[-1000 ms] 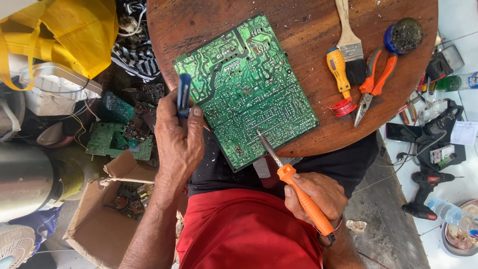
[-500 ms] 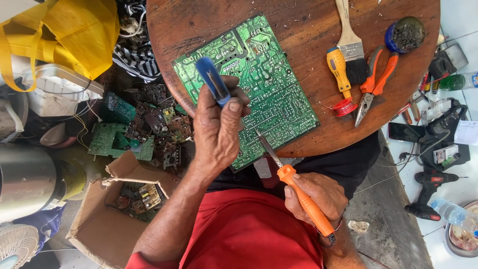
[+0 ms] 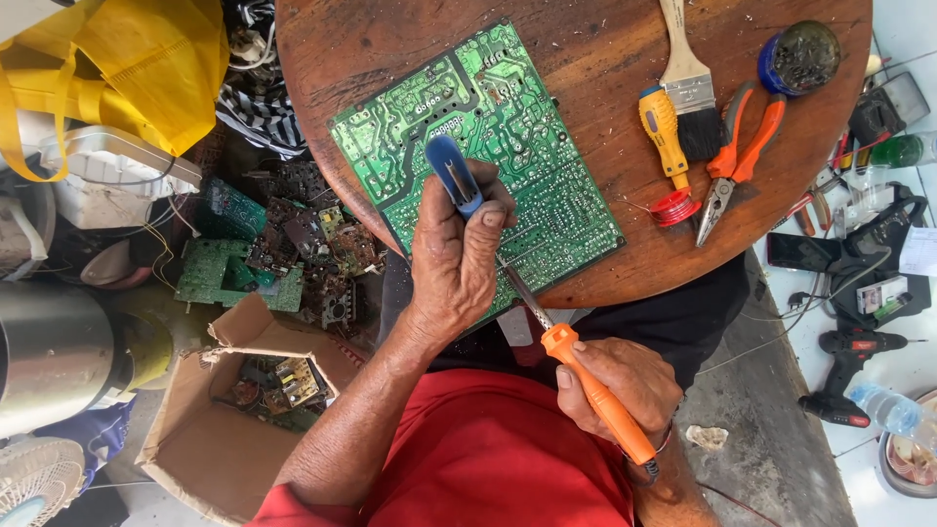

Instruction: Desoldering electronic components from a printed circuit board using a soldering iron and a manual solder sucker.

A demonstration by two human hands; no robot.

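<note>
Round and dark, the wooden table (image 3: pixel 625 39) fills the upper view above a cluttered floor. Nearest, the right hand (image 3: pixel 620 385) is wrapped tight around the orange handle of a soldering iron (image 3: pixel 576 376), whose metal tip slants up onto the near edge of the green circuit board (image 3: pixel 488 146). Just beyond, the left hand (image 3: pixel 459 259) rests on the board, fingers curled about a blue-handled tool (image 3: pixel 451 174) that points away from the body. The board lies flat on the table, solder side up, tilted at an angle. Farther right lie a yellow screwdriver (image 3: pixel 662 127), a red solder spool (image 3: pixel 675 208), orange pliers (image 3: pixel 737 156) and a paintbrush (image 3: pixel 688 83). Left of the table, an open cardboard box (image 3: pixel 195 449) holds scrap boards.
</note>
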